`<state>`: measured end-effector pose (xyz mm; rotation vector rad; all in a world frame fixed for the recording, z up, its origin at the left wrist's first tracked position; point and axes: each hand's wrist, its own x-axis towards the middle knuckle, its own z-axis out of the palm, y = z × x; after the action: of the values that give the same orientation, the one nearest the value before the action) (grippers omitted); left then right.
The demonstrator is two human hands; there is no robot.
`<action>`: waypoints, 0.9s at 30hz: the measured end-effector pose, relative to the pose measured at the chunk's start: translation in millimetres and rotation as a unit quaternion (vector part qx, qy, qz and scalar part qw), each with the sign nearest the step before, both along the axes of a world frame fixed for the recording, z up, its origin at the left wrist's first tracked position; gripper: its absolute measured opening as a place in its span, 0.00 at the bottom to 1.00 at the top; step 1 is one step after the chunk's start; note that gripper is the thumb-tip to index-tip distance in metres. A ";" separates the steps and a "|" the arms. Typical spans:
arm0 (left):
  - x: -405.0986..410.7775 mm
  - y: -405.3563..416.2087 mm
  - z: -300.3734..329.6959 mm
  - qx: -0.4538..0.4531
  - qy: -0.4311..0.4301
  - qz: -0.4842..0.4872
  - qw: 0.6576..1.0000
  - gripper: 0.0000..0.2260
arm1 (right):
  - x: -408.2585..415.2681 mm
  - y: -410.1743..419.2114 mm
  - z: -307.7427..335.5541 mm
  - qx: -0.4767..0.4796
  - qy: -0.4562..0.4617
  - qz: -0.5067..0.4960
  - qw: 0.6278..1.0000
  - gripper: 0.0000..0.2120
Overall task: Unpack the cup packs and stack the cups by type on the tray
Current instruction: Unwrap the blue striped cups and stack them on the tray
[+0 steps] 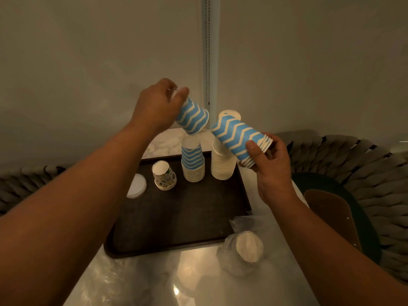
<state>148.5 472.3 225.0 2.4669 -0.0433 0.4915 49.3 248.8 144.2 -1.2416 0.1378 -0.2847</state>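
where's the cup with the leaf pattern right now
In the head view, the leaf-patterned cup stands upside down on the dark tray, at its far left, between the white lid and the blue zigzag stack.

White stack partly hidden behind held zigzag cups.

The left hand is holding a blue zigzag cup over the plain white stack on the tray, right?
Not quite. In the head view, the left hand holds the blue zigzag cup over the blue zigzag stack, not the plain white stack, which stands beside it on the tray.
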 end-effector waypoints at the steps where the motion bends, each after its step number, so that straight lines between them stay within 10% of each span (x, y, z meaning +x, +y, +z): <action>1: 2.2 -1.2 -2.6 0.070 0.001 -0.026 0.997 0.19 | -0.1 -1.0 0.9 0.003 0.000 -0.002 1.000 0.23; 11: 5.1 -22.3 -59.1 0.339 0.047 -0.096 0.935 0.25 | 1.9 -8.0 -2.1 -0.021 0.010 -0.002 1.000 0.24; 24: -0.9 -21.3 -92.4 0.313 0.179 -0.093 0.928 0.31 | -0.7 -5.9 -7.8 -0.020 0.017 0.020 0.999 0.24; 27: -17.6 -24.2 -60.9 0.065 0.049 -0.061 0.995 0.25 | -1.7 -4.7 -4.4 -0.006 0.018 0.039 0.999 0.25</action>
<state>130.9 448.1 164.0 2.5937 -0.1898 0.3235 47.7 244.1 139.7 -1.2616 0.1187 -0.1954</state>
